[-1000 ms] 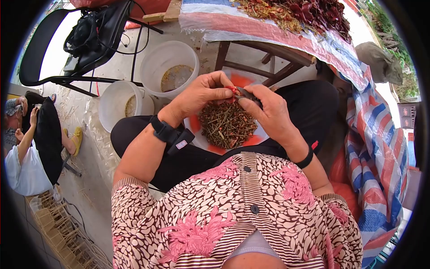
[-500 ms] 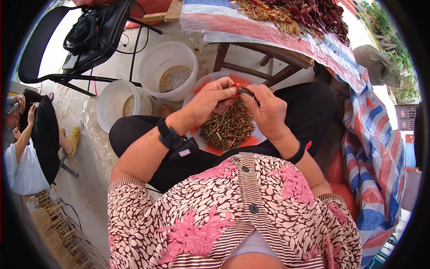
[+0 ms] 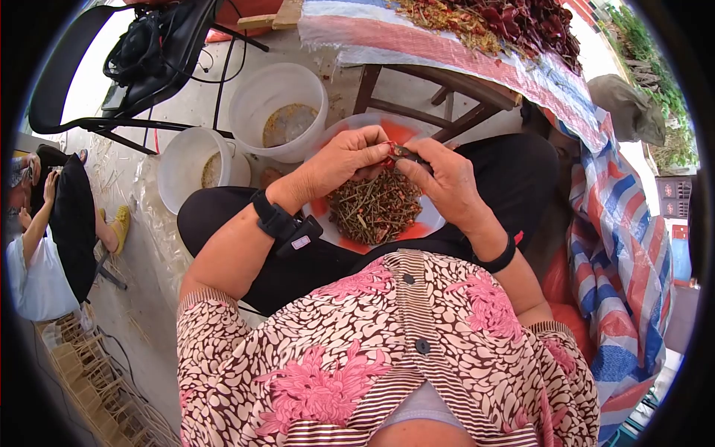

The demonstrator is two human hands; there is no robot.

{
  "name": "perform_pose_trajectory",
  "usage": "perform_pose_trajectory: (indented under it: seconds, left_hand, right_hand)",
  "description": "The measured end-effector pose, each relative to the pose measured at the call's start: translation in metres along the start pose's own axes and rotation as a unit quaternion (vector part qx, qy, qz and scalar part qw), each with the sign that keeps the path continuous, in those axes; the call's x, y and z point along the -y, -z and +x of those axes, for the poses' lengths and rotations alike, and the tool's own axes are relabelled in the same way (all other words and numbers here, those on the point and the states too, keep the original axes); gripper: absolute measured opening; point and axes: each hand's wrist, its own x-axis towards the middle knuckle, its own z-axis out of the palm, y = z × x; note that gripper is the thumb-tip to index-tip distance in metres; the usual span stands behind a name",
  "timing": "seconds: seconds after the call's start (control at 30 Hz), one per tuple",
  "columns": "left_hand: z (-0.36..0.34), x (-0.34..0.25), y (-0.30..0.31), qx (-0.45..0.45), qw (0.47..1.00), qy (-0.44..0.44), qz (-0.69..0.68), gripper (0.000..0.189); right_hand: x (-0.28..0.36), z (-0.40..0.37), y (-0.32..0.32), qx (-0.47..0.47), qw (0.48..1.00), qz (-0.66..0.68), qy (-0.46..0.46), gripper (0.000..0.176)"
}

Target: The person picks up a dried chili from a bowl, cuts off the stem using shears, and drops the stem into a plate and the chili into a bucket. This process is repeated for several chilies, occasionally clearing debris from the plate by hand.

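In the head view, pinches a small red piece (image 3: 390, 147) between the fingers of the left hand (image 3: 344, 159) and grips a dark tool (image 3: 407, 154) in the curled fingers of the right hand (image 3: 445, 180), just beside it. Holds both over the far half of a basin (image 3: 400, 132), above brown stems (image 3: 375, 208), near the front edge of the table (image 3: 417, 43).

Both forearms (image 3: 231, 249) slant forward and inward. The left hand (image 3: 346, 162) and right hand (image 3: 449, 182) sit close together, each curled into a pinch.
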Motion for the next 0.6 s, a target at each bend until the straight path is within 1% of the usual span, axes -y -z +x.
perform_pose_trajectory:
  seconds: [0.03,0.13,0.23,0.27,0.3,0.37,0.43,0.5,0.6]
  left_hand:
    - [0.000,0.001,0.000,0.001,1.000,0.003,0.005,0.020]
    - [0.000,0.002,-0.005,-0.002,1.000,0.003,-0.030,0.020]
    - [0.000,0.000,-0.007,-0.014,0.999,0.028,-0.035,0.019]
    - [0.000,-0.002,-0.006,0.004,0.999,0.025,-0.038,0.019]
    - [-0.002,-0.005,-0.005,0.023,0.999,0.021,-0.040,0.019]
    - [-0.003,-0.008,-0.003,0.052,0.997,0.016,-0.049,0.018]
    - [-0.005,-0.008,-0.001,0.075,0.995,0.014,-0.062,0.018]
    - [-0.006,-0.010,0.001,0.101,0.992,0.007,-0.076,0.017]
    - [-0.007,-0.013,0.004,0.131,0.988,0.007,-0.085,0.016]
  right_hand:
    - [-0.001,-0.001,-0.003,-0.003,1.000,0.013,-0.002,0.029]
    - [-0.001,-0.005,-0.010,-0.034,0.998,-0.054,0.002,0.028]
    - [-0.006,-0.006,-0.010,-0.017,1.000,-0.004,0.007,0.028]
    - [-0.007,-0.007,-0.010,0.027,0.986,0.154,-0.056,0.028]
    - [-0.007,-0.008,-0.010,0.071,0.942,0.307,-0.117,0.028]
    - [-0.008,-0.009,-0.010,0.134,0.843,0.485,-0.193,0.029]
    - [-0.013,-0.010,-0.008,0.176,0.783,0.551,-0.228,0.032]
    - [-0.009,-0.011,-0.006,0.194,0.734,0.601,-0.251,0.035]
    - [-0.006,-0.012,-0.006,0.229,0.659,0.664,-0.270,0.037]
